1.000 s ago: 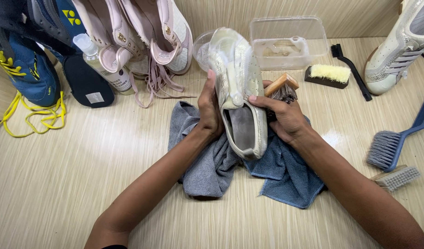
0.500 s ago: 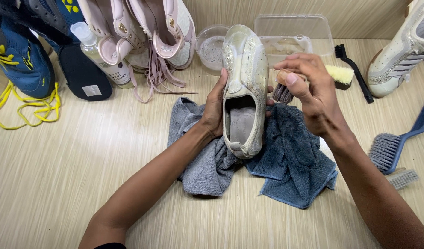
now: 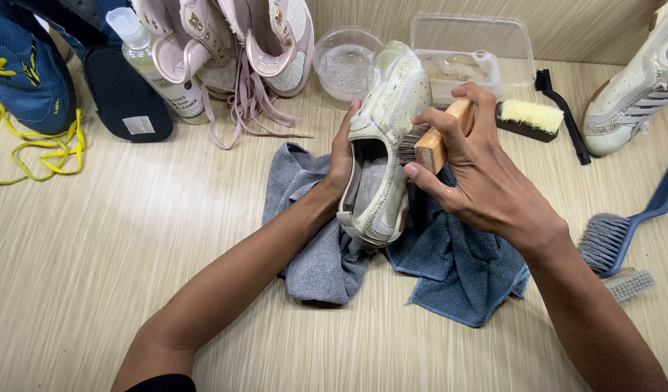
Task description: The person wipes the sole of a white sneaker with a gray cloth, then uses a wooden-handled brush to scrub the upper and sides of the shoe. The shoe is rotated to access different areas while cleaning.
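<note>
Left hand [image 3: 343, 156]: we are cupping the side of a cream shoe [image 3: 383, 141], grip closed on it, tilted above the desk [image 3: 131, 239].
Right hand [image 3: 479, 170]: we are gripping a wooden brush [image 3: 437, 138], bristles touching the shoe's side.
Beneath: grey cloth [image 3: 319, 254] and blue cloth [image 3: 457, 268] are lying rumpled.
Behind: round clear bowl [image 3: 345, 65], clear box [image 3: 472, 51].
Label: clear bottle [image 3: 156, 65] with white label, far left.
Right: blue brush [image 3: 624, 229].
</note>
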